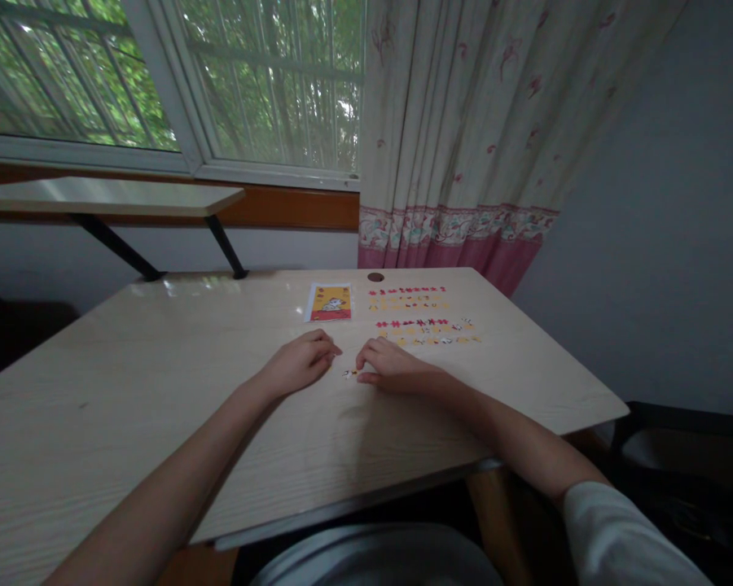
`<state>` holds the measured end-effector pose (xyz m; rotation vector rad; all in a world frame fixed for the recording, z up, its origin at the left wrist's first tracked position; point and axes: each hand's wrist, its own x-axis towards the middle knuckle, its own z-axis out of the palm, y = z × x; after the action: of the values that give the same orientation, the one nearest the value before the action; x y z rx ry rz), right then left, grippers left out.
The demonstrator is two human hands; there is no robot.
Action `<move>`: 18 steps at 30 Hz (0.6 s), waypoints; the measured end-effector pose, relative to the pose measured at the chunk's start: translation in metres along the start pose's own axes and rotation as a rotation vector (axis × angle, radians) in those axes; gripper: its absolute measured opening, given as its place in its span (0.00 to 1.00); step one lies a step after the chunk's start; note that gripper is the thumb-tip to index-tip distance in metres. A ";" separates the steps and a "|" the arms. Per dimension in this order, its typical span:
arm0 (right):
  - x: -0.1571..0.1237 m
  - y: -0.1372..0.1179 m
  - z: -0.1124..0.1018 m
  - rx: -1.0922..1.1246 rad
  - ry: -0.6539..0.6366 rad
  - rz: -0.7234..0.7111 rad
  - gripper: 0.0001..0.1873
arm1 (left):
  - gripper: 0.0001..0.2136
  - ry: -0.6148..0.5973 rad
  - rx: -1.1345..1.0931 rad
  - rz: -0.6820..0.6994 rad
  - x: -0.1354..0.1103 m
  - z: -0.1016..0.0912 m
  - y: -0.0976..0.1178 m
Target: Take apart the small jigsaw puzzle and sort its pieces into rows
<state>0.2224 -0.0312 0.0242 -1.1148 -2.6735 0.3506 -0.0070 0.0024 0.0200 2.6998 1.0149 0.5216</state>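
My right hand rests on the table with thumb and index finger pinched at the right end of a small white, black and yellow puzzle piece. My left hand lies just left of it, fingers curled and tips together on the tabletop; a hint of something small shows under them, too small to name. Beyond my right hand, loose puzzle pieces lie in several rows: red ones at the back, yellow ones and mixed ones closer. A picture card with a white animal on yellow and red lies behind my hands.
The pale wooden table ends at a front edge close to my body. A raised shelf on black brackets stands at the back left. A round cable hole sits near the back edge, before a curtain. A dark chair is at the right.
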 end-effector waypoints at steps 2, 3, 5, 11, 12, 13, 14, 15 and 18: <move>0.000 -0.001 -0.002 0.053 -0.015 0.009 0.11 | 0.12 -0.004 -0.016 0.024 0.000 0.000 0.003; 0.000 -0.001 -0.002 0.070 -0.012 0.008 0.11 | 0.11 -0.010 -0.022 0.035 0.001 0.000 0.005; 0.000 -0.001 0.000 0.079 0.011 0.004 0.13 | 0.10 -0.023 -0.024 0.049 0.001 0.000 0.009; 0.005 0.001 0.010 0.072 0.052 0.009 0.12 | 0.09 -0.083 -0.015 0.055 0.001 -0.003 0.019; 0.006 0.000 0.011 0.078 0.045 0.018 0.11 | 0.09 -0.090 -0.016 0.054 0.002 -0.003 0.020; 0.007 0.000 0.011 0.087 0.038 0.028 0.11 | 0.09 -0.096 -0.017 0.055 0.002 -0.004 0.021; 0.008 -0.001 0.011 0.097 0.033 0.036 0.10 | 0.09 -0.101 -0.020 0.057 0.002 -0.004 0.022; 0.008 -0.002 0.011 0.107 0.030 0.043 0.10 | 0.09 -0.106 -0.024 0.061 0.003 -0.005 0.022; 0.008 -0.005 0.009 0.139 0.029 0.064 0.09 | 0.09 -0.121 -0.050 0.080 0.004 -0.004 0.021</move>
<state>0.2112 -0.0303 0.0178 -1.1556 -2.5487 0.5194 0.0067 -0.0107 0.0314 2.7003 0.8541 0.3862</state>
